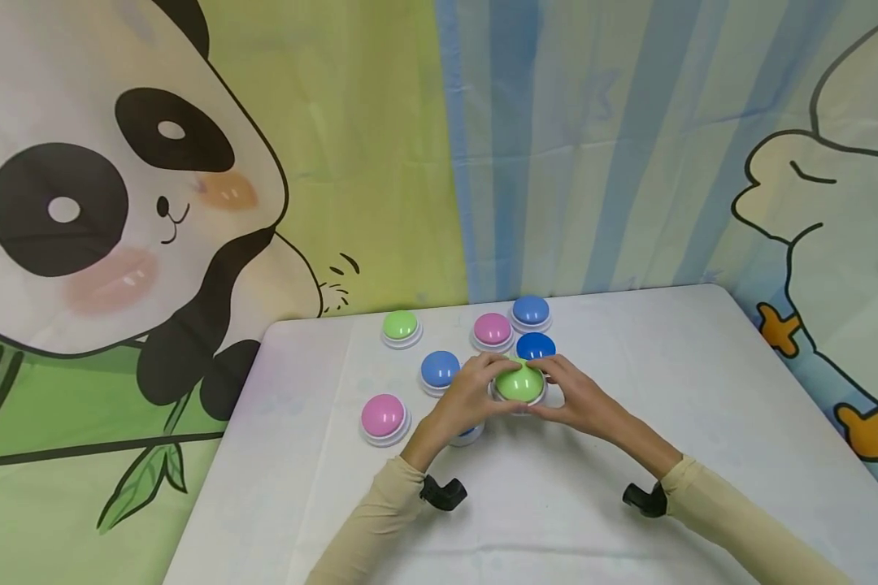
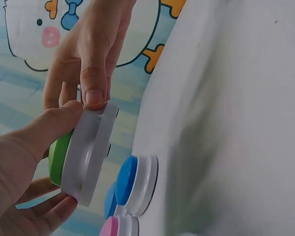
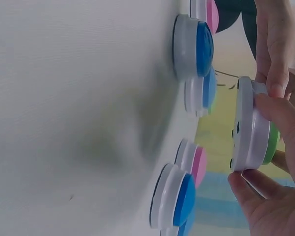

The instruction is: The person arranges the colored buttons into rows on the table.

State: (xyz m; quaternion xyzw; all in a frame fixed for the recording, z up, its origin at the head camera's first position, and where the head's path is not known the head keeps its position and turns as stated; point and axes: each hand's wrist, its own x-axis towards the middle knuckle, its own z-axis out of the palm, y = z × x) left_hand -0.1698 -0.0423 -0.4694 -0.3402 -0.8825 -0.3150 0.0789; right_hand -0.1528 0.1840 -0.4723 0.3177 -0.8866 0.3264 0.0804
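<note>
Both hands hold one green push button with a white base (image 1: 519, 383) above the table, gripping it from opposite sides. My left hand (image 1: 470, 396) has its thumb and fingers around the left rim, and my right hand (image 1: 581, 400) curls round the right rim. In the left wrist view the white base (image 2: 90, 152) hangs apart from the tabletop, with its green dome facing away. Small dark feet show on the underside of the green button (image 3: 250, 128) in the right wrist view. Just behind it in the head view stands a dark blue button (image 1: 536, 345).
Around the hands on the white table (image 1: 556, 520) stand a pink button (image 1: 383, 415), a blue button (image 1: 440, 370), another green button (image 1: 400, 326), a second pink button (image 1: 493, 329) and a blue button (image 1: 531, 310). Another blue button (image 1: 467, 436) is partly hidden by the left hand.
</note>
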